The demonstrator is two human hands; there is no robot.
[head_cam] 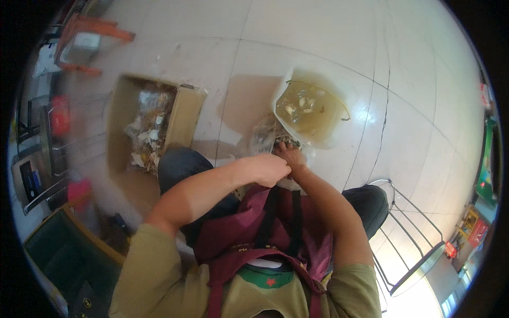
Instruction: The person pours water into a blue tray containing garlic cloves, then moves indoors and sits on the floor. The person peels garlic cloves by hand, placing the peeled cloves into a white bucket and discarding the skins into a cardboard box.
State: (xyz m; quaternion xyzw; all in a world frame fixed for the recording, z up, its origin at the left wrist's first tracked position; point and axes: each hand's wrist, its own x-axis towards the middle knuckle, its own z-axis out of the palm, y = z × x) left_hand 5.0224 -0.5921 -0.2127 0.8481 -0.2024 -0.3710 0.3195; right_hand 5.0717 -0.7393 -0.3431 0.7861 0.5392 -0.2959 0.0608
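My right hand (293, 157) reaches forward into dry, stringy plant matter (287, 140), its fingers spread over the dark pieces. Close against it is my left hand (274, 170), fingers curled; what either hand grips is hidden. The plant matter seems to lie in a clear plastic bag (260, 141), between my knees. Just beyond stands a pale plastic bucket (328, 139) with a wire handle (336, 98). Cloudy yellowish water (318, 115) fills part of it, and several pale clove-like pieces (289, 109) float there.
At left, an open cardboard box (185, 115) holds papery peelings (150, 137) and clear plastic. An orange stool (93, 28) stands farther off, upper left. A dark green padded chair (73, 246) is lower left. A metal-legged stool (417, 270) stands near my right knee on the tiled floor (417, 139).
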